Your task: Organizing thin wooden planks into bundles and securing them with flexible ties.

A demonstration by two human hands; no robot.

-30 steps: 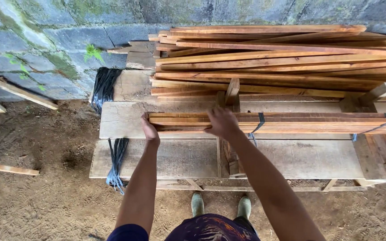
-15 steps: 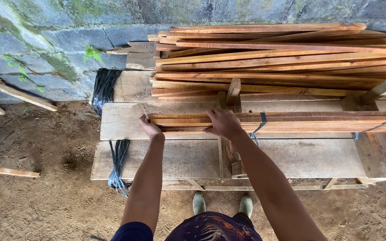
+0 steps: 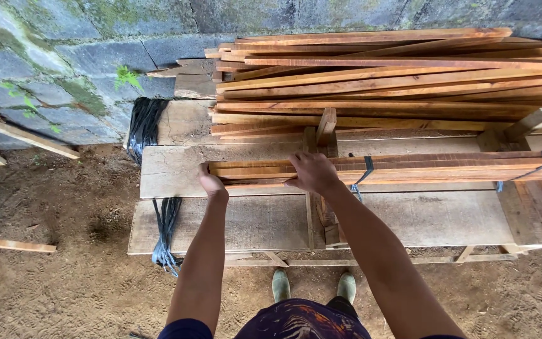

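Since the earlier frames the view has drifted slightly and the left hand has slid a touch lower at the bundle's end, while both hands stay on the same slats; little else has changed. Behind everything rises a mossy block wall (image 3: 64, 56), and against it lies a big loose stack of reddish wooden slats (image 3: 384, 81), piled unevenly along the far side. Wide grey planks form the worktop (image 3: 252, 223), standing on bare dirt ground (image 3: 51, 276). On the worktop, nearer the person, lies a bundle of slats (image 3: 421, 168), laid flat and running left to right, bound by black straps (image 3: 366, 169). More black strapping (image 3: 165, 232) hangs off the worktop's left edge. The right hand (image 3: 312, 172) rests palm down on top of the bundle, fingers curled over the far edge, grasping the slats. The left hand (image 3: 211, 184) cups the bundle's left end, fingers wrapped around the slat tips. Two pale green boots (image 3: 312, 285) show below the worktop
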